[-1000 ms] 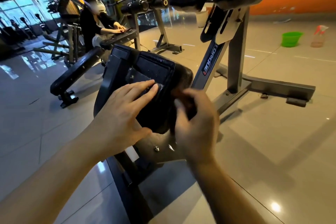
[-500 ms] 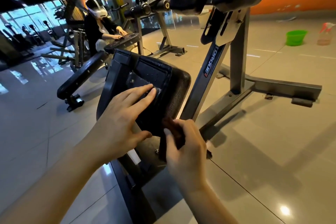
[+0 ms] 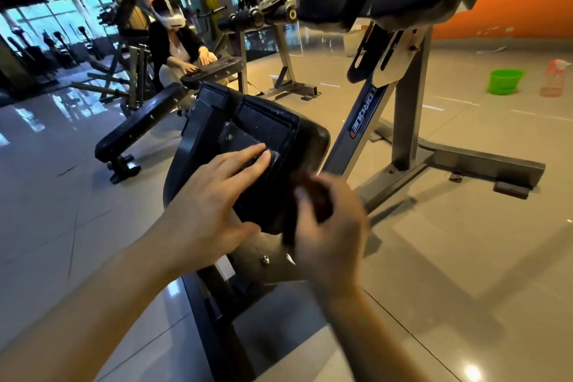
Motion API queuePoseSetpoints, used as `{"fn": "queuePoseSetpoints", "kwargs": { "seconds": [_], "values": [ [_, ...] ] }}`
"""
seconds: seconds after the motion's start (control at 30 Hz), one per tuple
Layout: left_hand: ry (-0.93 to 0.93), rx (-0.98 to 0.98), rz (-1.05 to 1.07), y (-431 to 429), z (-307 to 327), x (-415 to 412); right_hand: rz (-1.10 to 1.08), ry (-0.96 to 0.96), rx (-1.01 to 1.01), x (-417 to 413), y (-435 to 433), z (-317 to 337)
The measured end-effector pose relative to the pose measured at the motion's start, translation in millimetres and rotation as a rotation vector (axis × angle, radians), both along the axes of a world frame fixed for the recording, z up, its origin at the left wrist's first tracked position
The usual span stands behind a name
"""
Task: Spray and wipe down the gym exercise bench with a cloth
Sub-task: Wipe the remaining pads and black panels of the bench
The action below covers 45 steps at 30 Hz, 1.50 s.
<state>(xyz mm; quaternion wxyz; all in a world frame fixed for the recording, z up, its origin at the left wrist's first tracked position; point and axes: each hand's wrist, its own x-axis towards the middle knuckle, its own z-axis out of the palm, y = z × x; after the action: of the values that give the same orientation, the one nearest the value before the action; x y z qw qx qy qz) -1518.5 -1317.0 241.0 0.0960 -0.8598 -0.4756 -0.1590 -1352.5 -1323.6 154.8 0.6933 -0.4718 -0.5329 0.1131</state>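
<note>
Left hand [image 3: 214, 208], fingers straight, braces the bench pad [image 3: 279, 133]; right hand [image 3: 328, 220], at its 4 o'clock, grips the brown cloth [image 3: 316, 198] against the pad's edge; hard rubbing could swing the pad or shed the cloth.

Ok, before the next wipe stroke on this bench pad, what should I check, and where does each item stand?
1. Grip: ok. The right hand grips the dark cloth.
2. Brace: ok. The left hand presses straight fingers on the bench pad.
3. Contact between cloth and pad: cannot tell; motion blur.
4. Reach to the spray bottle: not ok. It stands far off on the floor, beside the green bucket.
5. Pad wet with spray: cannot tell.
</note>
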Motion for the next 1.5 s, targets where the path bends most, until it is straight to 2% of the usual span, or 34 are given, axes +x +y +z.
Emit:
{"fn": "queuePoseSetpoints", "kwargs": {
  "seconds": [0.07, 0.13, 0.33, 0.43, 0.6, 0.77, 0.83, 0.97, 1.03, 1.17, 1.27, 1.43, 1.5],
  "values": [
    [-0.003, -0.006, 0.008, 2, -1, 2, -0.048, 0.061, -0.010, 28, 27, 35],
    [0.014, -0.012, 0.020, 2, -2, 1, -0.040, 0.039, -0.008, 37, 34, 47],
    [0.012, -0.023, -0.005, 6, 0, -6, 0.059, -0.080, -0.012, -18, -14, -24],
    [-0.010, -0.040, -0.007, 5, 0, -6, 0.067, -0.087, 0.009, -13, -8, -13],
    [0.000, -0.046, 0.022, 1, -3, 2, -0.063, 0.056, -0.025, 27, 30, 30],
    [0.042, -0.048, 0.024, -1, -2, -2, 0.072, -0.074, -0.070, -17, -20, -32],
    [0.053, -0.059, 0.023, -1, -1, -2, 0.096, -0.059, -0.075, -26, -29, -39],
    [0.028, -0.039, 0.008, 1, -2, -2, -0.028, 0.062, -0.028, 14, 17, 12],
    [0.031, -0.049, 0.023, 1, -4, -2, -0.043, 0.050, -0.024, 28, 28, 29],
    [-0.086, -0.114, 0.014, 2, -6, -4, 0.026, -0.042, -0.038, -4, -4, -10],
    [-0.089, -0.118, 0.005, 4, -5, -6, 0.066, -0.060, -0.068, -21, -20, -30],
    [-0.075, -0.111, 0.013, 2, -6, 0, -0.055, 0.059, -0.030, 21, 25, 25],
    [-0.071, -0.112, 0.024, 0, -6, 1, -0.052, 0.039, -0.030, 23, 26, 29]
  ]
}}
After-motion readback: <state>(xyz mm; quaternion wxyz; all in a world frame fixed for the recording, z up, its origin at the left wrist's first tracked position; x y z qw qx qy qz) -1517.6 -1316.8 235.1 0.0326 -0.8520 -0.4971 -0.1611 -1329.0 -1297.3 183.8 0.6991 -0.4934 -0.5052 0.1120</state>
